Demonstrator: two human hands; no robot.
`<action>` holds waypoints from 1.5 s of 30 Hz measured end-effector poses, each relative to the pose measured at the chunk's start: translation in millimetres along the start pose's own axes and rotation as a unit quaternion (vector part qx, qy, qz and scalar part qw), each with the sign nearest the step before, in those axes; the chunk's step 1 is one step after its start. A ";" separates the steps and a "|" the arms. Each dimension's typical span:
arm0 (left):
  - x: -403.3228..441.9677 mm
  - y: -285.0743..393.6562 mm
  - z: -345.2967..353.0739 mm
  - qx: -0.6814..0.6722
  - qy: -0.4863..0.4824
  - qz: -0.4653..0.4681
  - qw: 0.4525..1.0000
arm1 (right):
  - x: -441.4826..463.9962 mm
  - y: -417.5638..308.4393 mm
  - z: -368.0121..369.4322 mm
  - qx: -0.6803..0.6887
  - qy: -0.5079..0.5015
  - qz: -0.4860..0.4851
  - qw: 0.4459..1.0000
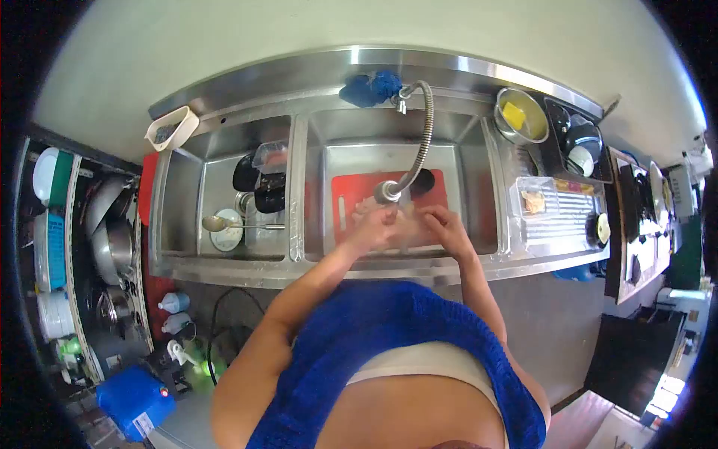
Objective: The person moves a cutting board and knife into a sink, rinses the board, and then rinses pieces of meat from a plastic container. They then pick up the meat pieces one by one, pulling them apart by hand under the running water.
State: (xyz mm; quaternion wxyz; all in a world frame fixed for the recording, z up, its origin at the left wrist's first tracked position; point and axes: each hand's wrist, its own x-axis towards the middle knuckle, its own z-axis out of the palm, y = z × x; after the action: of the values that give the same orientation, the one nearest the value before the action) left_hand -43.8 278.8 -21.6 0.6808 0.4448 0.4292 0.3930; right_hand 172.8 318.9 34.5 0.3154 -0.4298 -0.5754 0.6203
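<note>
Both of my hands are over the right basin of a steel sink (475,202), beneath the spray head (388,191) of a coiled-hose faucet. My left hand (375,228) has its fingers curled together at something pale or clear that I cannot make out. Close by on the right, my right hand (443,226) is bent with thumb and fingers near each other, at the other side of the same blurred item. Under them a red cutting board (348,187) lies in the basin, with a dark round cup (422,182) on its upper right part.
The left basin holds black bowls (270,196), a clear container (271,157) and a ladle (217,224). On the right stand a metal bowl (521,116) with a yellow sponge, a black dish rack (580,142) and a clear tray (532,197). Blue netting (372,88) hangs behind the faucet.
</note>
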 end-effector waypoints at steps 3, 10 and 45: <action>21.0 3.6 15.5 0.062 0.024 0.065 0.996 | -11.0 -9.4 -14.5 -0.074 -0.013 0.002 0.997; 37.7 62.1 42.5 0.009 -0.018 0.080 0.997 | -26.1 -48.2 -21.3 -0.033 0.075 0.023 0.996; 74.7 134.0 85.4 -0.014 -0.033 0.102 0.994 | -14.2 -97.2 -40.8 -0.281 0.334 -0.224 0.871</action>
State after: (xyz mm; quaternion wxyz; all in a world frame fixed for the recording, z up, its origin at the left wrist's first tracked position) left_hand 39.5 364.0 107.4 0.6570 0.4893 0.3537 0.4515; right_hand 205.5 337.9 133.9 0.4849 -0.5414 -0.6668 0.1648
